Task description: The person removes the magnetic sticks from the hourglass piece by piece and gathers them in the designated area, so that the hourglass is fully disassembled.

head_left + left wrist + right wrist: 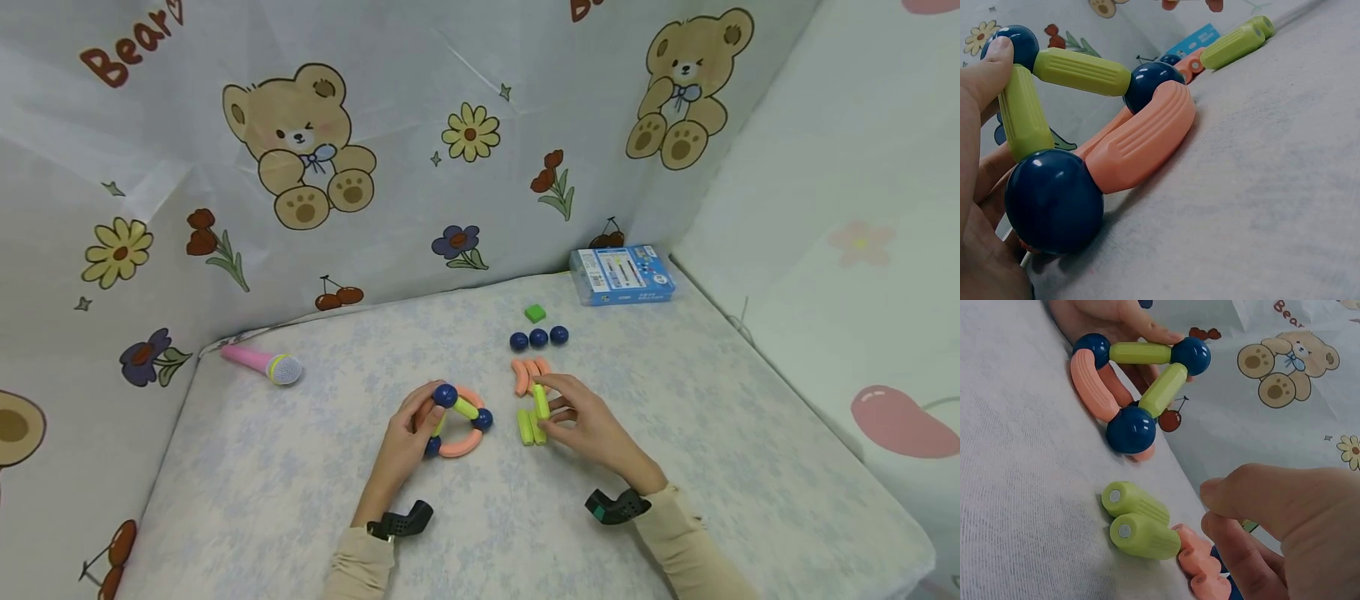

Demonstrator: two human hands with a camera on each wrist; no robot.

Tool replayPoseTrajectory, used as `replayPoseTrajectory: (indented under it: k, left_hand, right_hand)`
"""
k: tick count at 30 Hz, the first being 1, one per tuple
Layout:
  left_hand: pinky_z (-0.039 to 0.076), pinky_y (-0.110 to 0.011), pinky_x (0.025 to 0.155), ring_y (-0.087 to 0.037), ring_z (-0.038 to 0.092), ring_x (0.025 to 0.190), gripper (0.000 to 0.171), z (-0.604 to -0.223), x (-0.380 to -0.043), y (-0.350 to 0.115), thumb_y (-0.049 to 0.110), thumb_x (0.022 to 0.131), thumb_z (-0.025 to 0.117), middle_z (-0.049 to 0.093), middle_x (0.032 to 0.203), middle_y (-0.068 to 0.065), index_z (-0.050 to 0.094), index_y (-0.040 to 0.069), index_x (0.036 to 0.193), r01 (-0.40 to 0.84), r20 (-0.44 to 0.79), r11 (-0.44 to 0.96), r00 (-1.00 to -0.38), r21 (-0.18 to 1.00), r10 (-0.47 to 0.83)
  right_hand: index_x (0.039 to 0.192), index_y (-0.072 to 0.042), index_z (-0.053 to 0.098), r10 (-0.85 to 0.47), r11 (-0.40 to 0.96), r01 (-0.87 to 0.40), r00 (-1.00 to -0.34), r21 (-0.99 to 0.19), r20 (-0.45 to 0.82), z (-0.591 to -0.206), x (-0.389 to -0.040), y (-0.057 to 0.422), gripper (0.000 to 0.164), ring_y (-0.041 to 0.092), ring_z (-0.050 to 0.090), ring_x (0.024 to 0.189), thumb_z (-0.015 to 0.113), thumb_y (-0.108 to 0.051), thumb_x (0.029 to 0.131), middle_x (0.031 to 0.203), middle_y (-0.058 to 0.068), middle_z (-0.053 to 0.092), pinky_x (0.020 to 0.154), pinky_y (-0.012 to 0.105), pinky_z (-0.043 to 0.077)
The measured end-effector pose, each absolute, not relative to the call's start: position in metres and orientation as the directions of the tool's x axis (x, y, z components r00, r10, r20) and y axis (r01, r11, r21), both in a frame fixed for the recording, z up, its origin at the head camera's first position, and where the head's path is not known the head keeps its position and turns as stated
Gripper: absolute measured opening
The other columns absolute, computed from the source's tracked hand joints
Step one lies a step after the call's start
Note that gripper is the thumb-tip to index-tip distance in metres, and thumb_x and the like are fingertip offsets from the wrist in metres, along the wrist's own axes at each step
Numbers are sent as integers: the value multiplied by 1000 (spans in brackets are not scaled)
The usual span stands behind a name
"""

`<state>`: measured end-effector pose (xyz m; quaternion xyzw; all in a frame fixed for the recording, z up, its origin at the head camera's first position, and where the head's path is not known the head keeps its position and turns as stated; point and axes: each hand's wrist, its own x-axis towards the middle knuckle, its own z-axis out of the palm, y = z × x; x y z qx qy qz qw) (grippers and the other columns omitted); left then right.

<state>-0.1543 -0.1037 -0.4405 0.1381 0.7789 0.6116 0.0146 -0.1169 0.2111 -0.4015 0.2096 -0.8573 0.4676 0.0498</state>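
My left hand (408,429) grips a ball-and-rod magnetic frame, its thumb on the top blue ball (1022,45). Two straight lime-green rods (1082,72) slope down from this ball to blue balls (1057,200) lower down, which salmon curved rods (1144,140) join in a ring. To the right, my right hand (592,421) pinches a lime-green rod (541,402) between thumb and index finger. In the right wrist view its fingertips mostly hide this rod. Two more lime-green rods (1144,537) lie side by side under the right hand.
Beyond the right hand are several salmon curved rods (521,377), three loose blue balls (538,337) and a green block (535,313). A blue box (630,275) stands at the back right. A pink toy microphone (258,360) lies at the back left. A printed cloth hangs behind.
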Motion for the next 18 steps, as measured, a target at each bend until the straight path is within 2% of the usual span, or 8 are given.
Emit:
replayPoseTrajectory:
  k: [5, 11, 18]
  left_hand:
    - [38, -47, 121, -21, 43, 147, 40, -439, -154, -102, 28, 104, 64, 53, 152, 1, 61, 25, 144, 183, 131, 234, -967, 955, 220]
    - [35, -48, 122, -27, 41, 149, 42, -420, -146, -100, 23, 105, 62, 51, 154, -7, 58, 14, 146, 165, 112, 234, -968, 958, 226]
    - [36, -49, 122, -22, 41, 149, 44, -441, -155, -105, 38, 103, 63, 49, 156, 1, 58, 30, 146, 205, 148, 232, -959, 951, 241]
  right_hand:
    - [146, -1, 53, -316, 509, -396, -912, -764, 263, -403, -115, 217, 65, 26, 73, 100, 81, -1, 87, 136, 18, 58, 79, 28, 63]
    - [143, -2, 56, -305, 549, -385, -919, -742, 251, -408, -113, 223, 63, 20, 71, 97, 84, -11, 87, 130, 14, 62, 79, 30, 63]
    - [144, -2, 54, -298, 566, -372, -924, -736, 238, -416, -113, 229, 64, 18, 69, 91, 83, -13, 88, 123, 14, 63, 74, 29, 62]
